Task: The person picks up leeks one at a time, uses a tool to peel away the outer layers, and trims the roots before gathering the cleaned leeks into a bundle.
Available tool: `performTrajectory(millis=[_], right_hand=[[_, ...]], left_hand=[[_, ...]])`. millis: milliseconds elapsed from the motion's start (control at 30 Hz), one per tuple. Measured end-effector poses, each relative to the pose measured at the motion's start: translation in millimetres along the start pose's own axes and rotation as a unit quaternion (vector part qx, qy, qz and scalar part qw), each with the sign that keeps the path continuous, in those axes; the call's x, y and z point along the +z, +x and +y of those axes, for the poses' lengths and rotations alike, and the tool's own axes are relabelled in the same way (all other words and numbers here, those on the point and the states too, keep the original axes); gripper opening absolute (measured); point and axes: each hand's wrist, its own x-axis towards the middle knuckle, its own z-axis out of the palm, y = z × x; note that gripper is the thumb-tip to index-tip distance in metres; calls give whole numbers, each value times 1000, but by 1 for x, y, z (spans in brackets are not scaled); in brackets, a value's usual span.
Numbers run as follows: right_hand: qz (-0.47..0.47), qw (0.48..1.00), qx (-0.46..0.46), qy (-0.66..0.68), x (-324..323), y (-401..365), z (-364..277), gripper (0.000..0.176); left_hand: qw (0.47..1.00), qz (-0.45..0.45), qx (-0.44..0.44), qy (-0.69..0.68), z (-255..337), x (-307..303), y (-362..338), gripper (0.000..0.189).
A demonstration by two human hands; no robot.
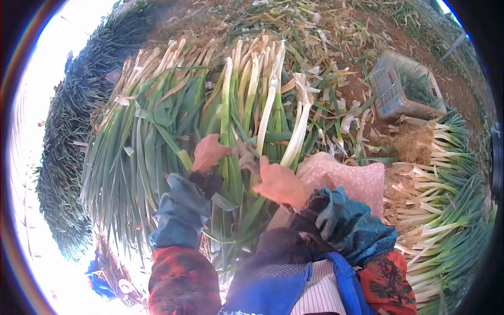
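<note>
A wide heap of long green onions [142, 136] lies before me, with white stalks pointing away and green leaves towards me. My left hand [210, 152] is closed, its fingertips against a green onion stalk [227, 121]; what it grips is hidden. Just to the right, my right hand [282, 184] is closed above the leaves, its fingers curled and slightly blurred. Between the hands shows a blurred grey-brown thing [249, 157] that I cannot identify. A thick white-stemmed green onion [298, 134] lies beyond my right hand.
A pink patterned cloth or cushion [346, 178] sits beside my right forearm. Farther right, more green onions [436, 210] are laid in a long row, roots towards me. A plastic crate [388, 94] stands behind them. Peeled leaf scraps [336, 79] litter the soil. Dark green leaves [73, 131] are piled at left.
</note>
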Motion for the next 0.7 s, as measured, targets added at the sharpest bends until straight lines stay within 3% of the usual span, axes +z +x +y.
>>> performTrajectory(millis=[67, 133, 200, 300, 333, 400, 433, 500, 567, 633, 700], right_hand=[[-4, 999, 37, 2, 4, 7, 16, 67], [47, 998, -42, -24, 3, -13, 11, 66], [11, 998, -25, 49, -3, -34, -9, 64], [-152, 978, 135, 54, -21, -46, -48, 62], [-155, 976, 139, 61, -20, -46, -47, 60], [-2, 998, -49, -27, 3, -43, -18, 54], [76, 984, -142, -70, 14, -39, -3, 52], [96, 966, -181, -156, 16, -22, 9, 61], [54, 984, -116, -124, 16, -24, 7, 67], [-46, 997, 55, 27, -4, -38, -30, 70], [-110, 990, 85, 6, -5, -45, -46, 70]], left_hand=[[1000, -24, 0, -10, 0, 1, -16, 41], [1000, -10, 0, -11, -6, 8, -21, 40], [999, -9, -6, -31, -15, 16, -23, 40], [997, 2, 5, -76, -18, 23, -19, 42], [996, 23, 19, -79, -18, 24, -22, 43], [995, 48, 39, -71, -20, 25, -30, 44], [996, 53, 45, -61, -19, 24, -35, 44], [997, 39, 46, -44, -19, 19, -44, 43], [999, -2, 31, -32, -23, 17, -55, 41], [995, -39, 39, -78, -39, 20, -68, 39], [988, -46, 84, -122, -48, 19, -93, 38]])
